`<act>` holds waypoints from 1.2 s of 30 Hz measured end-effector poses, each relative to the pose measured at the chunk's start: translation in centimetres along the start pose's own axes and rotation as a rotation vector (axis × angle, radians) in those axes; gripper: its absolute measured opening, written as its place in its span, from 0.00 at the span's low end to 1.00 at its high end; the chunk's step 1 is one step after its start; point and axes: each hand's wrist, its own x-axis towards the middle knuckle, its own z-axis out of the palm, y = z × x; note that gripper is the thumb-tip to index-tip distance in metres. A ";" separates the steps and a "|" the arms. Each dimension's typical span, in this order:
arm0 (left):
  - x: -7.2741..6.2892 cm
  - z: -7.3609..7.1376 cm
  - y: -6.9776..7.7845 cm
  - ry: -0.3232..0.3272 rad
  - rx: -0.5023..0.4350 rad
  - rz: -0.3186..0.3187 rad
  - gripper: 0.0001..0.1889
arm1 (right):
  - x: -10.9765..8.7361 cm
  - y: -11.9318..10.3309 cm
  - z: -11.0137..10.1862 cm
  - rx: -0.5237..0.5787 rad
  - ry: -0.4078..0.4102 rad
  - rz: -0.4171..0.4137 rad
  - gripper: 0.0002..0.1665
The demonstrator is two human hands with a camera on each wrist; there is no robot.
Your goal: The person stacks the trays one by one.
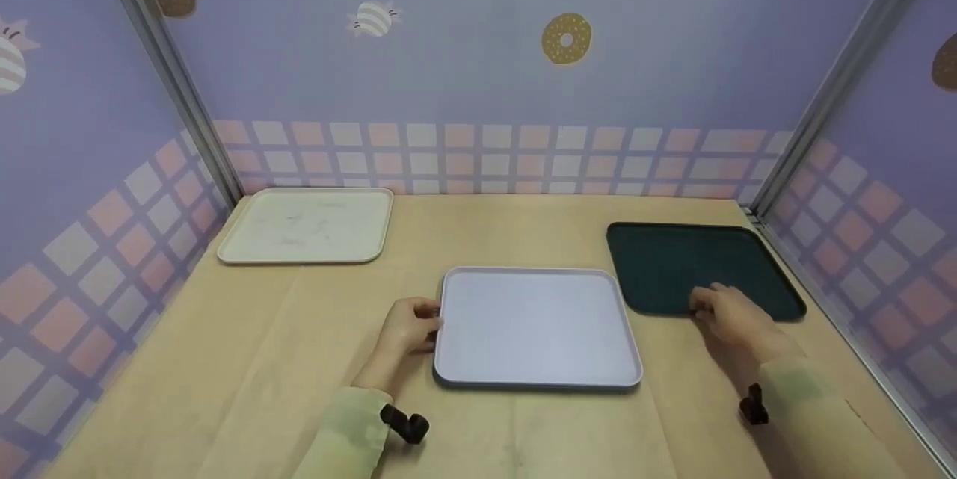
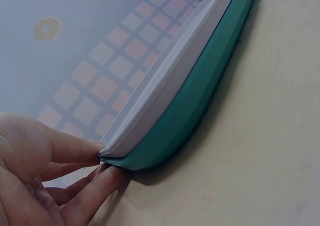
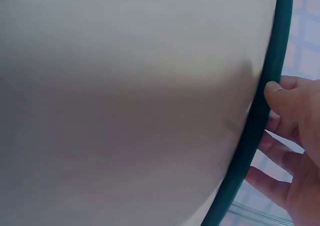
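A pale lavender tray (image 1: 534,329) lies stacked on a green tray (image 2: 200,86) near the table's middle. At their left edge, my left hand (image 1: 410,326) pinches both rims, with fingers above and below as the left wrist view shows. A dark green tray (image 1: 673,262) lies flat at the right. My right hand (image 1: 733,314) holds its near rim; in the right wrist view the thumb lies over the rim (image 3: 255,116), and the other fingertips meet it, partly hidden.
A cream tray (image 1: 314,229) with faint grey marks lies at the back left of the wooden table (image 1: 247,374). Patterned lavender panels (image 1: 478,83) enclose the back and both sides, joined by metal posts (image 1: 168,75).
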 end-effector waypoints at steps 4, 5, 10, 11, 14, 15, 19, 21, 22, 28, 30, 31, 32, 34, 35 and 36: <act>0.0 -0.1 0.1 -0.002 0.013 0.005 0.16 | -1.3 0.1 -0.2 0.009 0.029 -0.066 0.09; 0.0 -0.1 0.1 0.000 0.013 0.004 0.16 | -1.6 0.1 -0.3 0.011 0.033 -0.074 0.09; 0.0 -0.1 0.1 0.005 0.003 -0.011 0.16 | -3.4 0.1 -0.3 0.028 0.048 -0.091 0.08; 0.0 -0.1 0.1 0.005 -0.001 -0.014 0.16 | -3.8 0.1 -0.3 0.034 0.047 -0.087 0.08; 0.0 -0.1 0.1 0.003 -0.003 -0.011 0.16 | -4.8 -0.1 -0.4 0.051 0.030 -0.070 0.08; 0.0 0.0 0.1 0.003 -0.003 -0.014 0.16 | -5.2 -0.1 -0.4 0.057 0.019 -0.057 0.08; -0.1 0.0 0.0 -0.001 0.001 -0.011 0.15 | -6.3 -0.2 -0.6 0.077 -0.025 -0.026 0.08; 0.0 0.0 -0.1 -0.001 0.001 -0.009 0.16 | -6.8 -0.2 -0.8 0.086 -0.051 -0.011 0.08; 0.0 -0.1 -0.1 -0.002 0.000 -0.008 0.16 | -7.1 -0.2 -0.8 0.089 -0.062 -0.006 0.09; 0.1 0.0 0.0 0.000 -0.008 -0.025 0.17 | -8.6 -0.4 -1.0 0.112 -0.095 0.020 0.10; 0.1 0.0 0.1 0.001 -0.008 -0.028 0.17 | -9.0 -0.5 -1.0 0.114 -0.093 0.018 0.10; 0.1 0.0 0.0 0.001 -0.008 -0.025 0.17 | -9.2 -0.6 -1.0 0.114 -0.090 0.012 0.10; 0.1 0.0 0.0 0.001 -0.009 -0.025 0.17 | -9.4 -0.6 -1.0 0.113 -0.089 0.013 0.10; 0.1 0.0 0.0 0.001 -0.009 -0.026 0.17 | -9.7 -0.7 -0.9 0.112 -0.090 0.018 0.10; 0.1 0.0 0.0 0.000 -0.008 -0.023 0.17 | -9.8 -0.8 -0.9 0.114 -0.091 0.023 0.10; 0.1 0.0 0.0 0.001 -0.006 -0.022 0.17 | -10.0 -0.9 -0.9 0.115 -0.093 0.028 0.10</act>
